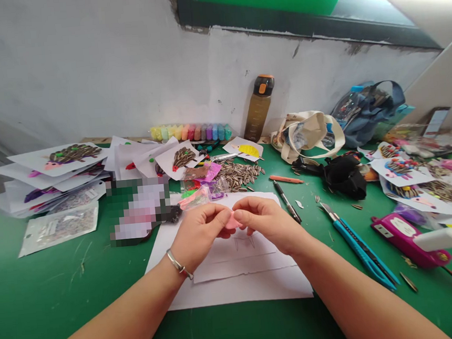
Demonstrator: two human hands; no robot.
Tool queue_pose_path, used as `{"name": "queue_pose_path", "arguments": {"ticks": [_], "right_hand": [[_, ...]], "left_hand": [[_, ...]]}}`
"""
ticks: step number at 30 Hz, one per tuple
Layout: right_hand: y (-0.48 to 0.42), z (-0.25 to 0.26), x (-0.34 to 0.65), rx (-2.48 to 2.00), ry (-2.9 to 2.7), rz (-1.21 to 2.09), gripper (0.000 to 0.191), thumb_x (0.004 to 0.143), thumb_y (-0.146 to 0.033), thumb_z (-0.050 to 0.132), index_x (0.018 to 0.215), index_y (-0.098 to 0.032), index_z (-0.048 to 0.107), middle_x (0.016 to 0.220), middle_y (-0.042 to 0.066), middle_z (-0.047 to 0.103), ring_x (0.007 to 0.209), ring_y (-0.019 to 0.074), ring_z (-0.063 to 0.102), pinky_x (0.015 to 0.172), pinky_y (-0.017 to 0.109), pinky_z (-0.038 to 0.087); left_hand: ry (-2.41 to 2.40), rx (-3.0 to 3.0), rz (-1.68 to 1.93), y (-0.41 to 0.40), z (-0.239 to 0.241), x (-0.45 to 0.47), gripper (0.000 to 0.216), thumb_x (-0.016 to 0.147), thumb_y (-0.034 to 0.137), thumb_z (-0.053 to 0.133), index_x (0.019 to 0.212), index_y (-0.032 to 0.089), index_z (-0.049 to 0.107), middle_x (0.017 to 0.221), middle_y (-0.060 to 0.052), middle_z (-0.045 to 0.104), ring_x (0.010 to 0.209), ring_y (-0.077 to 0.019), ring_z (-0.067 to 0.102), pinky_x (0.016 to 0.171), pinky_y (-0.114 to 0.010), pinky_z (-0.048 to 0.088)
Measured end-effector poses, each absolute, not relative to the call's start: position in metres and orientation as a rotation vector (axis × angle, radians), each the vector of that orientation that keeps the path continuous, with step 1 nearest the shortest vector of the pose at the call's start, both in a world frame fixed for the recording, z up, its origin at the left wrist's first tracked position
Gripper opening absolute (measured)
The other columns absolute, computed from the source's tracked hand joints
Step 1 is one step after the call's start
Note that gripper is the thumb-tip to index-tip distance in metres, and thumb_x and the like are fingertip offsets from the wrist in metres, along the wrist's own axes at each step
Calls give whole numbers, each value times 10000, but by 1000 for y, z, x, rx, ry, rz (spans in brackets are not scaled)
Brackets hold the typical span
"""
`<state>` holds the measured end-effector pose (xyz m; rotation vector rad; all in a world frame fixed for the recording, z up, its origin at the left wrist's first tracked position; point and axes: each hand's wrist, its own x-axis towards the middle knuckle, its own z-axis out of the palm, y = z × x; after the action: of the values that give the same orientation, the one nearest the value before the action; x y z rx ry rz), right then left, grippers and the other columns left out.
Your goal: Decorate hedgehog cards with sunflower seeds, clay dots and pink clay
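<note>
A small lump of pink modelling clay is pinched between the thumbs and fingers of both hands. My left hand grips it from the left, with a metal bracelet on that wrist. From the right, my right hand closes on the same lump. Beneath them lie white sheets of paper, the top one bearing a few pencil lines that my hands partly cover. Just beyond my hands sit a pile of striped sunflower seeds and small bags of coloured clay.
Paper sheets with seed hedgehogs are stacked at the left, near a packet of beads. A row of coloured clay and a bottle stand by the wall. To the right lie a pen, blue-handled tool and magenta device.
</note>
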<state>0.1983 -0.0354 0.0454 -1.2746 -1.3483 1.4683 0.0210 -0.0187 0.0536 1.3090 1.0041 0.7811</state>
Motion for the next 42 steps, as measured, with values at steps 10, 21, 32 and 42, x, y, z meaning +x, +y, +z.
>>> {"name": "queue_pose_path", "arguments": {"ticks": [10,21,32,42], "right_hand": [[-38,47,197,-1318,-1392,1366,200,809,-350,652,722,-170,639,705,-2,615,649,114,547,620,256,450],[-37,48,198,-1249,-1387,1501,259,766,-410,711,791,-153,691,732,28,661,686,131,562,632,263,450],[-36,44,200,-1292,-1382,1361,174,800,-329,634,717,-176,641,690,-1,612,642,129,549,620,276,448],[-35,49,199,-1245,-1304,1507,299,784,-465,675,833,-170,684,777,27,650,666,128,572,575,254,435]], "left_hand": [[1004,1258,682,-19,52,20,319,776,429,706,911,141,680,810,-62,712,757,-186,684,684,-296,570],[1018,1314,668,-20,57,20,214,772,356,696,729,146,695,677,-29,683,594,-126,626,589,-232,525],[1033,1084,708,-20,54,21,640,775,513,692,1284,174,504,799,-53,705,753,-209,706,715,-363,574],[1012,1238,689,-18,56,19,259,725,400,740,728,149,675,678,-21,651,579,-119,576,570,-244,467]]}}
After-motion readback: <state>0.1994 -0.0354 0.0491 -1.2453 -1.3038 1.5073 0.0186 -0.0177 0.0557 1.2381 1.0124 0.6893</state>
